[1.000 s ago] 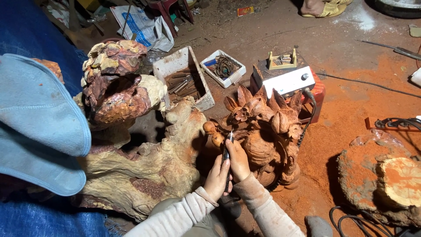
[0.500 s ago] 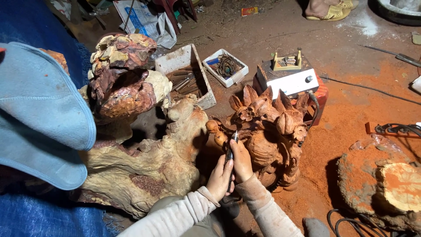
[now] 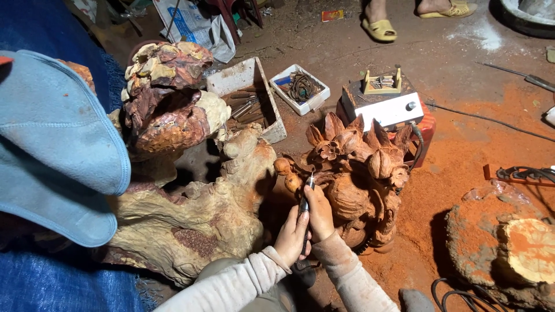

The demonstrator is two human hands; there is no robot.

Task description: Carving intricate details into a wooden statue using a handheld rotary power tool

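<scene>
— Nearest?
— Both hands, at the near left foot of the carving point(image 3: 355, 173). Left hand point(image 3: 292, 236) curled shut round the lower barrel of the tool point(image 3: 304, 202); right hand point(image 3: 319, 211) just above, fingers clamped on the same tool nearer its tip. Hands touching each other.
— And the tip?
— Pointing up, against the carving's left side, just under a small round knob. Contact itself too small to tell.
— Left of the carving?
— Big pale burl point(image 3: 196, 214), touching or nearly so; above it a reddish knotted root point(image 3: 167, 104).
— Right of it?
— Orange sawdust point(image 3: 457, 173) on the ground, then a stump point(image 3: 509, 254), well apart.
— Behind?
— White box point(image 3: 384, 107) just beyond the carving, a small yellow tray point(image 3: 381, 82) on top. Further left, a crate point(image 3: 248, 98) of tools and a white tray point(image 3: 300, 89) with a coiled cord. Farthest, feet in yellow sandals point(image 3: 381, 29).
</scene>
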